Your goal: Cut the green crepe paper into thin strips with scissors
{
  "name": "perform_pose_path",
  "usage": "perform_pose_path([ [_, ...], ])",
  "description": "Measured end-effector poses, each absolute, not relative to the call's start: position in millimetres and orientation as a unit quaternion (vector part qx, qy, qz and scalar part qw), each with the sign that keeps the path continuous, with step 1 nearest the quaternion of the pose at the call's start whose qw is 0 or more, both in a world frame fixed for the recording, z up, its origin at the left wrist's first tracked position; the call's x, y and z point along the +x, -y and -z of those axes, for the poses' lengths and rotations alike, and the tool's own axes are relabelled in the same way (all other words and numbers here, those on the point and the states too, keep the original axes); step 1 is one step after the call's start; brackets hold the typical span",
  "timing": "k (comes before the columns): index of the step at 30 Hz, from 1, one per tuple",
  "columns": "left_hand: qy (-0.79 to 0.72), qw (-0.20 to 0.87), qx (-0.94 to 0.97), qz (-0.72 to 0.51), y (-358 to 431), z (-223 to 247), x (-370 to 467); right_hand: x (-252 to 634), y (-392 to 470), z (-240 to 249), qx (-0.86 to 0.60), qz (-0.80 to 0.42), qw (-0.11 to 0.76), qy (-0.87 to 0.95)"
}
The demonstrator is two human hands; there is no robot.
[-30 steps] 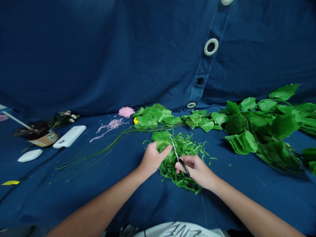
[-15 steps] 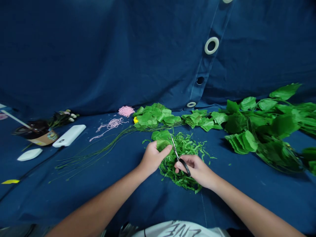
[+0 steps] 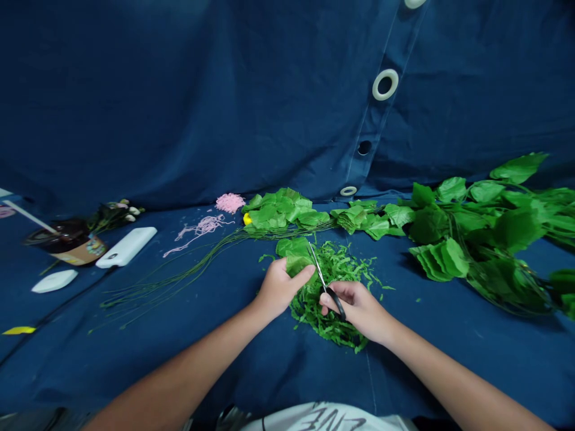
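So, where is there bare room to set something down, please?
Mostly bare blue cloth lies between the right forearm and leafy green bundle, and between the left forearm and thin green stems. It's crowded around the right hand, with shredded green strips, and along much of the back.

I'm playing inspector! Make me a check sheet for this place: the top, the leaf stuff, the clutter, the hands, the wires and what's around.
Surface: blue cloth, creased.
Job's things: scissors, green leaf; green shreds heaped beneath, leaf piles beyond.
Clutter: cup with straw, white slab, pink threads, all to the left.
Grippers: left fingers pinch the leaf; right fingers hold the scissors.
Cables: black cord near the slab, running off leftward.
Surroundings: blue curtain with pale rings, behind.
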State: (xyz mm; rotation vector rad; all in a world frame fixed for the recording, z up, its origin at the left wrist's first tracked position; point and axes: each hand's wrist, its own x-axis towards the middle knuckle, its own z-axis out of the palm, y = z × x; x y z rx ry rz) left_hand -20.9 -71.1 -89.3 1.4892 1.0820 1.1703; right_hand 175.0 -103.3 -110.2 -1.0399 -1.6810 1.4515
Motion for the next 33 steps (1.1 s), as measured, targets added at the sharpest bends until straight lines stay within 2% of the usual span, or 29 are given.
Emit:
perform_pose_path([
  [14,-0.459,0.482,0.587,-0.461,68.6,93.3,-23.0,175.6,105.5,107.5,-0.38,-0.569,0.327,0.652],
  [26,-0.412,0.48,0.618,-0.468,69.9,94.5,-22.6,175.3,103.7,111.0,-0.385,-0.569,0.343,0.64],
  [33,-0.415,0.452,0.603,-0.509,70.2,90.7,-21.1,175.7,103.4,108.5,-0.384,-0.558,0.346,0.649],
])
